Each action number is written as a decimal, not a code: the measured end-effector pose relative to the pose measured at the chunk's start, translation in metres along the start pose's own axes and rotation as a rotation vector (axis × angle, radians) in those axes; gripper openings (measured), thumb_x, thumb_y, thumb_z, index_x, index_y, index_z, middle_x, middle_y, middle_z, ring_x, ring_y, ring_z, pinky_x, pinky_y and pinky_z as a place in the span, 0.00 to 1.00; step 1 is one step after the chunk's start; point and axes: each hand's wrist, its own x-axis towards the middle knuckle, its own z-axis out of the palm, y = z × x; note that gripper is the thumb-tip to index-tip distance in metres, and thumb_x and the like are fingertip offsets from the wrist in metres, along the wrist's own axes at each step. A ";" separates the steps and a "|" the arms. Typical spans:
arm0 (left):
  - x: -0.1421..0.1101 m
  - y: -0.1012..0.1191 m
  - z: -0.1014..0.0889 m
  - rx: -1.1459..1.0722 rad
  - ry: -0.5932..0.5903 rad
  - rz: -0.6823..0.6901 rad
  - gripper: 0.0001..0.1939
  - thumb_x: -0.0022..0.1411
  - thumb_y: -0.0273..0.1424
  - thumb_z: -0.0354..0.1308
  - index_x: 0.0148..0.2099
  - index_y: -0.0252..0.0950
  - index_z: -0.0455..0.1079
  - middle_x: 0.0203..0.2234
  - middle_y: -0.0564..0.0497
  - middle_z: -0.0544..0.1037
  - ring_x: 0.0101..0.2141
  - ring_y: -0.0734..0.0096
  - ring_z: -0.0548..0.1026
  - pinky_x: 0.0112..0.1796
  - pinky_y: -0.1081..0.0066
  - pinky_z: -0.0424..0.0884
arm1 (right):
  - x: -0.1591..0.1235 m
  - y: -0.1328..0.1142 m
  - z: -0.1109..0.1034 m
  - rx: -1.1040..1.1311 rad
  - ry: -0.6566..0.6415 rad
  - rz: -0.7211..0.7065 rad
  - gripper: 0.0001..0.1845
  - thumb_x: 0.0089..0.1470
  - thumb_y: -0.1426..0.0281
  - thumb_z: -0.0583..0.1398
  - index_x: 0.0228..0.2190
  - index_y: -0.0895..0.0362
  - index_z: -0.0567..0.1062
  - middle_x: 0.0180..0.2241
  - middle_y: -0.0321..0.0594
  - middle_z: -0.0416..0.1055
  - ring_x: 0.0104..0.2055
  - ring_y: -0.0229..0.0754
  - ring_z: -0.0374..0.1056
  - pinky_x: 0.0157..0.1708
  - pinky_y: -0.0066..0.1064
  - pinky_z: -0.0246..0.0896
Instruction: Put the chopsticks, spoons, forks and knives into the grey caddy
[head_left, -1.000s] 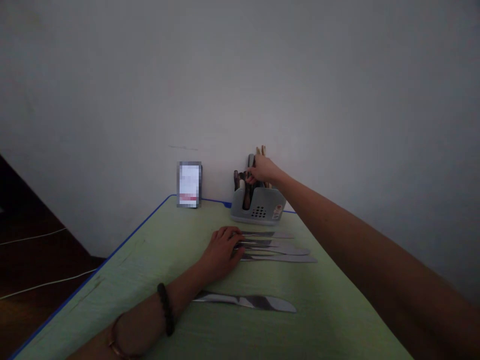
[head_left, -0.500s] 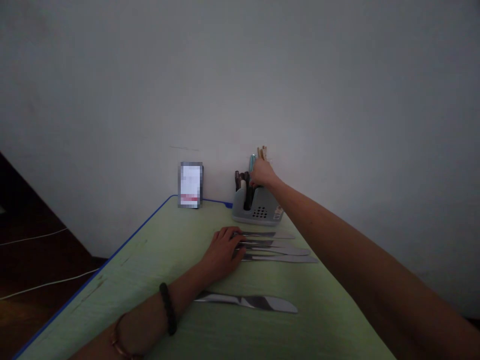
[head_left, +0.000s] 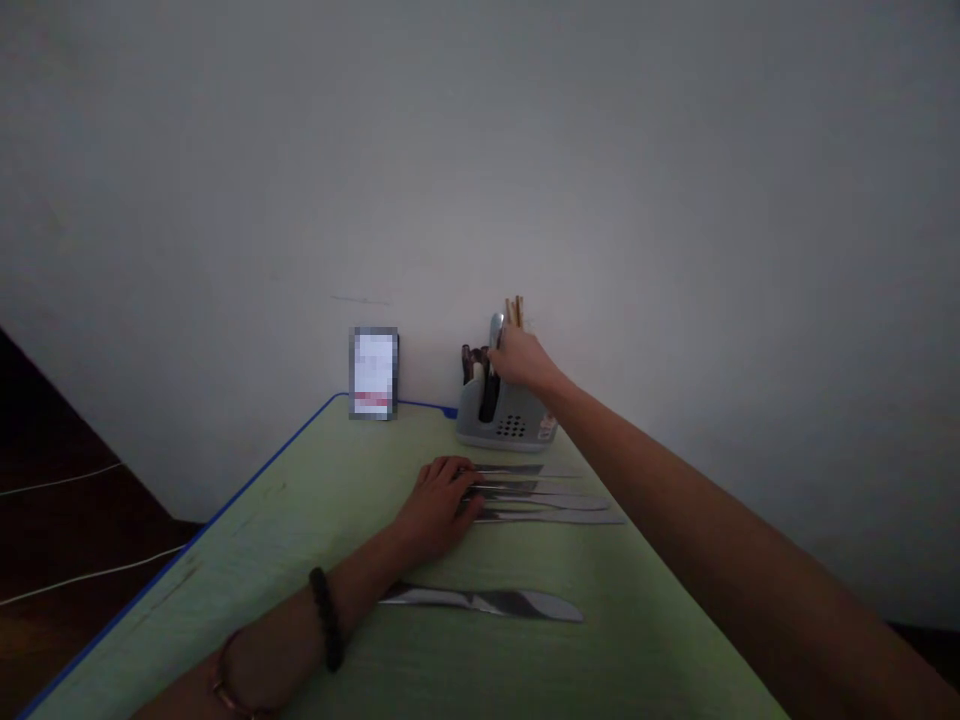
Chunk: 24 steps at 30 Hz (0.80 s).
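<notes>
My left hand [head_left: 439, 508] lies palm down on the table with fingers spread, covering the handle ends of several table knives [head_left: 574, 502] laid side by side. A single table knife [head_left: 517, 603] rests nearer me, its left end hidden behind my left forearm. At the back, my right hand [head_left: 525, 358] is closed over a grey cutlery caddy [head_left: 472, 428]. An upright silvery piece with a rounded top [head_left: 496, 328] stands right at its fingertips; whether they grip it is hard to see. Chopsticks [head_left: 514, 310] rise behind that hand. Dark handles [head_left: 466, 362] fill the caddy's left side.
A phone [head_left: 373, 374] with a lit, blurred screen leans on the wall [head_left: 637, 200] at the table's back left. The pale green table [head_left: 330, 500] has a blue edge. White cables [head_left: 90, 575] run over the dark floor on the left.
My right hand has sunk slightly over the caddy. The rounded piece by its fingers looked teal before and silvery now. My left hand stays on the knives; the view has shifted slightly.
</notes>
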 end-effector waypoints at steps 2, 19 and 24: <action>0.000 0.000 -0.001 0.010 -0.005 -0.005 0.13 0.63 0.31 0.51 0.49 0.39 0.69 0.45 0.46 0.70 0.48 0.60 0.65 0.49 0.57 0.62 | -0.025 -0.001 -0.006 0.018 0.081 0.003 0.20 0.51 0.78 0.53 0.47 0.68 0.68 0.41 0.57 0.73 0.45 0.52 0.70 0.45 0.44 0.64; -0.004 0.006 0.001 0.094 -0.026 0.065 0.16 0.64 0.36 0.50 0.53 0.40 0.65 0.50 0.45 0.67 0.51 0.59 0.63 0.52 0.54 0.60 | -0.196 0.104 0.073 0.045 -0.017 -0.169 0.20 0.59 0.65 0.53 0.51 0.61 0.68 0.53 0.52 0.66 0.55 0.49 0.61 0.56 0.46 0.57; -0.002 0.001 0.002 0.140 -0.025 0.067 0.16 0.66 0.35 0.46 0.53 0.42 0.66 0.51 0.48 0.69 0.52 0.61 0.63 0.53 0.54 0.60 | -0.193 0.101 0.072 0.045 -0.028 -0.163 0.18 0.58 0.65 0.55 0.47 0.60 0.71 0.48 0.49 0.68 0.51 0.49 0.63 0.52 0.45 0.60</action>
